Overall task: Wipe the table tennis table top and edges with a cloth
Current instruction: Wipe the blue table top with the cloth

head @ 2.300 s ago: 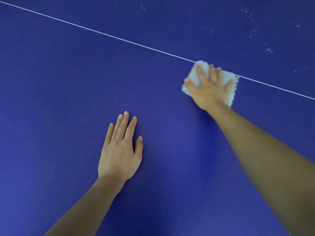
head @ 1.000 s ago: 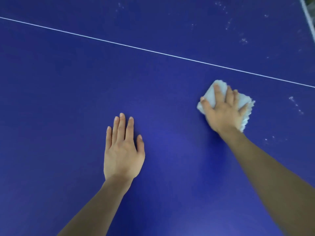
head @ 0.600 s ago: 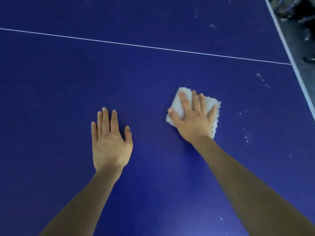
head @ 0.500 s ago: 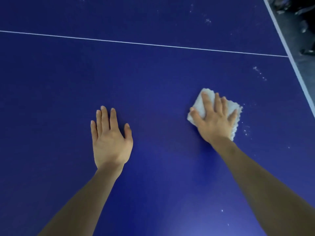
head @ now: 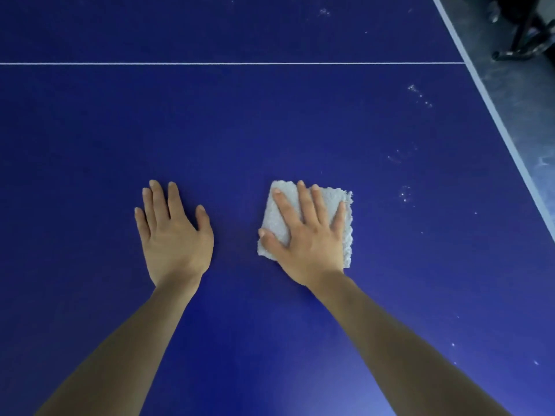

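The blue table tennis table top [head: 270, 130] fills the view, crossed by a thin white line [head: 228, 63]. A folded white fluffy cloth [head: 277, 217] lies flat on it at centre right. My right hand [head: 309, 235] presses down on the cloth with fingers spread over it. My left hand [head: 172, 232] rests flat on the bare table to the left of the cloth, fingers apart, holding nothing. White dust specks [head: 405, 195] dot the surface to the right of the cloth.
The table's white-edged right side [head: 498, 121] runs diagonally down the right of the view. Beyond it is grey floor [head: 528, 94] with a dark metal stand [head: 522, 34] at the top right. More specks [head: 419, 94] lie near that edge.
My right hand has slid the cloth back toward me from the white line and then leftward, closer to my left hand. The view has turned right, showing the table's right edge.
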